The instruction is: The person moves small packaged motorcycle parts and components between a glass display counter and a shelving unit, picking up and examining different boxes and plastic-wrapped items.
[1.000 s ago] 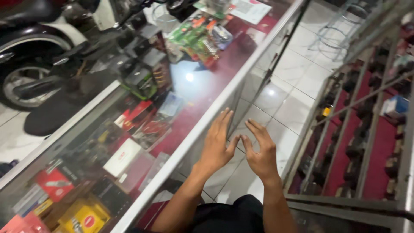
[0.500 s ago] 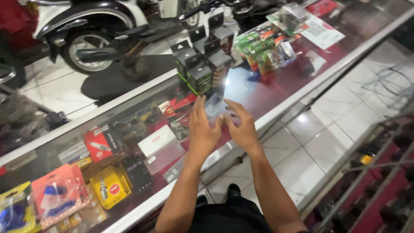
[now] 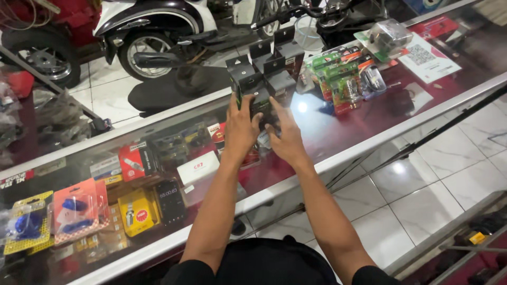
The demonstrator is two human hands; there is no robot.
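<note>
1. Both hands reached over the glass counter [image 3: 369, 138]; the left hand [image 3: 240, 126] and right hand [image 3: 285, 138], fingers half spread, touched a black box [image 3: 260, 101] (green-edged) without clasping it.
2. More black boxes [image 3: 280, 68] stood just behind.
3. Green blister packs [image 3: 338, 79] lay right; a white sheet [image 3: 426, 59] farther right.

Black boxes [image 3: 264, 74] are standing on the counter; green blister packs [image 3: 338, 79] are lying right of them, a white leaflet [image 3: 425, 60] beyond. Yellow, red and white packs [image 3: 134, 211] are sitting under the glass.
</note>
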